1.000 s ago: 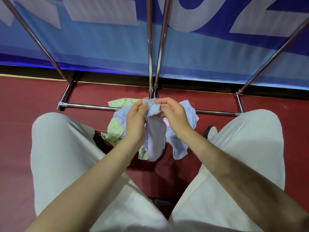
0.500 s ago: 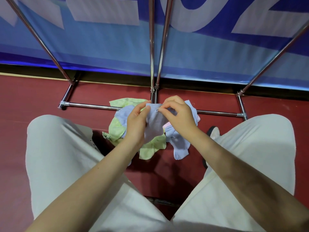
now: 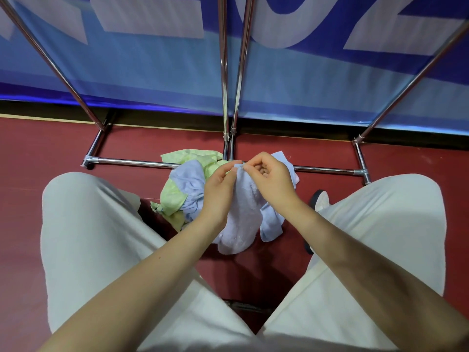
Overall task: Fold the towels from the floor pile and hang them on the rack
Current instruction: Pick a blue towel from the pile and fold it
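A pale lilac towel [image 3: 241, 214] hangs bunched between my hands, above the floor pile. My left hand [image 3: 219, 191] pinches its top edge from the left, and my right hand [image 3: 271, 181] pinches the same edge just beside it, fingertips almost touching. Under them lies the pile: a light green towel [image 3: 175, 194], a blue towel [image 3: 189, 181] and another blue piece [image 3: 270, 224] at the right. The chrome rack [image 3: 225, 72] rises behind the pile; its floor bar [image 3: 132, 162] runs left to right.
My knees in white trousers [image 3: 83, 237] flank the pile on both sides. A shoe [image 3: 319, 199] shows by the right knee. The floor [image 3: 38, 153] is dark red. A blue banner [image 3: 291, 80] covers the wall behind the rack's slanted poles.
My hands have drawn closer together along the lilac towel's top edge, and the towel now hangs longer below them, covering more of the green towel.
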`<state>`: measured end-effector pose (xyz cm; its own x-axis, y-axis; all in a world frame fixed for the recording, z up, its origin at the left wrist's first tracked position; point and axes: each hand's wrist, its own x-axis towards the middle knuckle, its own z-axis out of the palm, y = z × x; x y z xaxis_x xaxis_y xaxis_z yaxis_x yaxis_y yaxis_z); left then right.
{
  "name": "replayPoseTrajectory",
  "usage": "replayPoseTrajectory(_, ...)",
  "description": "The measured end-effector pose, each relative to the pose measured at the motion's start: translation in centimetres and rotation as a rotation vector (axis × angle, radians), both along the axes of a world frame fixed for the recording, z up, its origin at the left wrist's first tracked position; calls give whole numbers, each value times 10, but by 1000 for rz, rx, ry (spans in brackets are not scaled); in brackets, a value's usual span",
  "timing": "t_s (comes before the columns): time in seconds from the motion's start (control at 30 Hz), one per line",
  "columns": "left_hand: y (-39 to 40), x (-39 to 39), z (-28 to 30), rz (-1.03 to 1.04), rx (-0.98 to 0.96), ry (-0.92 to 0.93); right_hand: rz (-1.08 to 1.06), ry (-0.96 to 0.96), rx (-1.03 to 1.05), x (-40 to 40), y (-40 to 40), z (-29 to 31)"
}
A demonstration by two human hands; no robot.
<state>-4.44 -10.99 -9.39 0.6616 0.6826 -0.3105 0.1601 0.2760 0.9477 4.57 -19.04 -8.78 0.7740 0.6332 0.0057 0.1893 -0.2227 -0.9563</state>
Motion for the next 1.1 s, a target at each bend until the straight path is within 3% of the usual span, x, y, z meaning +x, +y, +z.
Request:
replayPoseTrajectory(0.27,-1,-3,0,-103,240,43,-47,133,-15,5,-1,-2)
replayPoseTrajectory(0.47,12,-1,2,23,186,78,111,108,28,-2,-1,2)
replayPoseTrajectory(0.57,21,-4,5,82,145,61,211,42,-20,-4,-3,-6)
replayPoseTrajectory(0.77,34,-13,9,128,124,8,372,-275,-468,-3,-14,-29)
replayPoseTrajectory(1.1,53,-22,15,169,318,34,184,-409,-366,2,-13,-9)
